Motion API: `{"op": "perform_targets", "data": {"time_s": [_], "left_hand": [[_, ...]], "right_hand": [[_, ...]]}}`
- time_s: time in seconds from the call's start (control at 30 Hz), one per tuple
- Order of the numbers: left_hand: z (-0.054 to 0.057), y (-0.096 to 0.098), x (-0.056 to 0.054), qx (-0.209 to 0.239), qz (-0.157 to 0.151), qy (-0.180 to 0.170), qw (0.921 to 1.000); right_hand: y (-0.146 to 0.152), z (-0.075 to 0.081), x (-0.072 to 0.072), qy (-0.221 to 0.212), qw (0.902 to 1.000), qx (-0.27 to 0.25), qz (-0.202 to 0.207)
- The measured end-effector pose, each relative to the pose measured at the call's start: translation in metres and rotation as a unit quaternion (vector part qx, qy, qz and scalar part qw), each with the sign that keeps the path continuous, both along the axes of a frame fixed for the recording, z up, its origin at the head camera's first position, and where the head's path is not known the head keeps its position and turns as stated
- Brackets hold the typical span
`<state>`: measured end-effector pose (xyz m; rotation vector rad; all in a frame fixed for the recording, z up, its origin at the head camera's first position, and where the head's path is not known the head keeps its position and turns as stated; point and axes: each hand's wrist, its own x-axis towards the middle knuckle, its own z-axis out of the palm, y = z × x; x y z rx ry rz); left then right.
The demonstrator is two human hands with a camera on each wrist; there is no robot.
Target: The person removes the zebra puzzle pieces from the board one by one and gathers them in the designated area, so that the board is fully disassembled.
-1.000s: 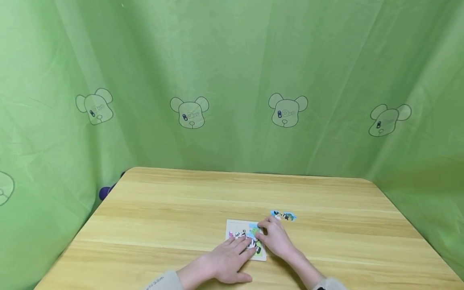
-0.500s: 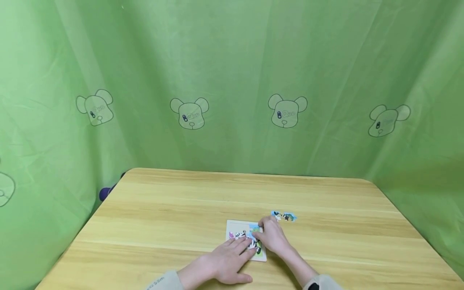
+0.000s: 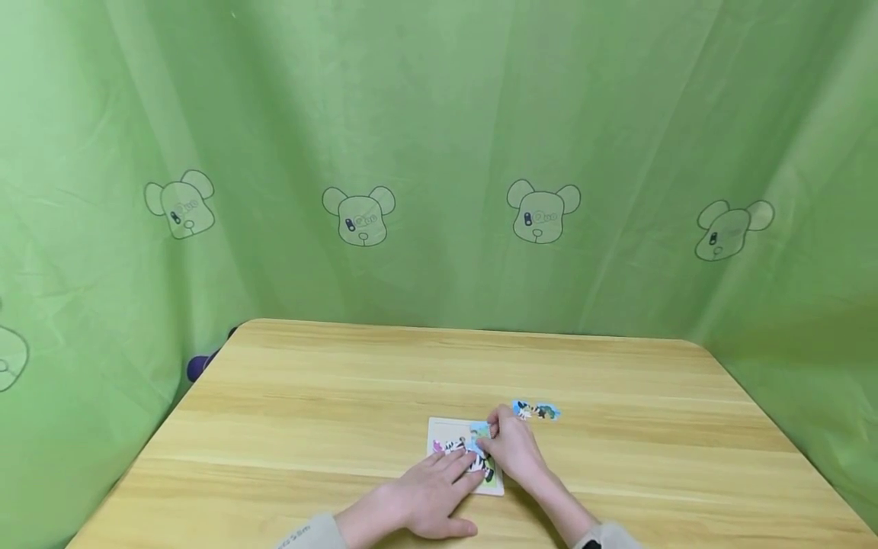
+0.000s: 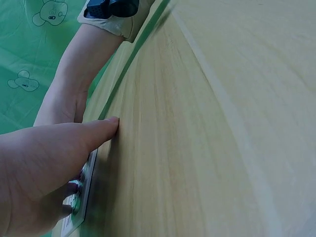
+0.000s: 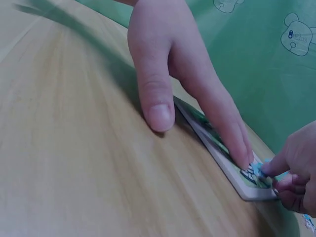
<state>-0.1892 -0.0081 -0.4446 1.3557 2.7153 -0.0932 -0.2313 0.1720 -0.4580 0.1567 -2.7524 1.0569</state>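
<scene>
A small square jigsaw board [image 3: 449,430] with a pale rim lies on the table, printed pieces with a black-and-white animal filling part of it. Spread fingers of my left hand [image 3: 439,496] rest flat across its lower part and cover much of the picture. At the upper right corner, my right hand [image 3: 516,450] pinches a blue-green puzzle piece [image 3: 479,433] between thumb and forefinger, over the board. In the right wrist view the fingertips of both hands meet closely above the board [image 5: 232,180]. My left thumb [image 4: 106,129] sticks out over the wood, off the board.
Two loose puzzle pieces, one with a black-and-white figure [image 3: 523,409] and one greenish-brown [image 3: 546,412], lie just beyond my right hand. A green curtain [image 3: 439,290] encloses the wooden table [image 3: 309,396]. Something purple [image 3: 197,367] shows past the left edge.
The right hand's fingers have shifted slightly at the board's upper right corner, and the blue-green piece has turned a little with them. My left hand keeps its place.
</scene>
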Motion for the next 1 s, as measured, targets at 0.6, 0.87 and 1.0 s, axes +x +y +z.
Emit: {"op": "perform_targets", "data": {"time_s": [0.6,0.87,1.0], "left_hand": [[-0.004,0.002,0.000,0.006,0.002,0.008,0.9999],[-0.006,0.001,0.002,0.006,-0.008,0.020,0.9997],[-0.006,0.001,0.002,0.010,-0.010,0.022,0.9997]], "right_hand": [[0.048,0.006,0.001,-0.066,0.9808,-0.182,-0.019],[0.092,0.003,0.002,-0.079,0.9811,-0.172,-0.040],[0.112,-0.002,0.001,-0.082,0.9820,-0.164,-0.048]]}}
